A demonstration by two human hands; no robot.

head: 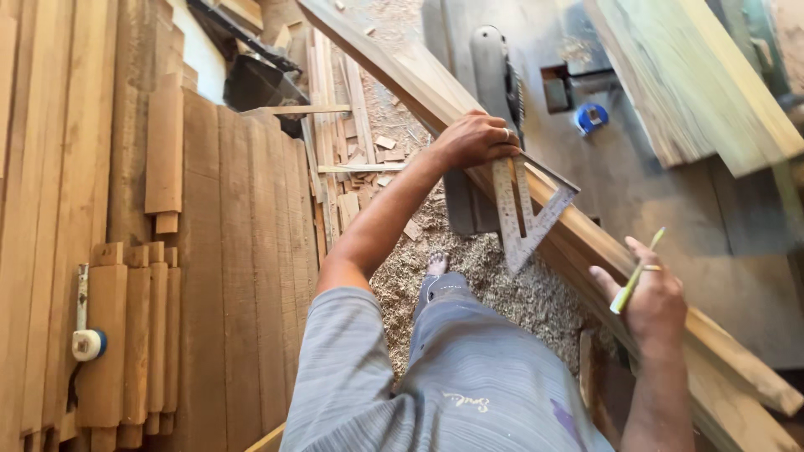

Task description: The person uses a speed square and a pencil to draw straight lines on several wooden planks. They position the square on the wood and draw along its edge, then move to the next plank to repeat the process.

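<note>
Sawdust-strewn floor (494,276) — stacked planks (243,251) left, grey saw table (653,192) right.

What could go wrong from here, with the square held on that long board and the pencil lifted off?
1. The left hand pins only one corner of the metal square on the long board, so it could pivot and skew the line.
2. The right hand holds the pencil off the wood; setting it down could nudge the square.
3. A bare foot stands in sawdust among offcuts.
</note>
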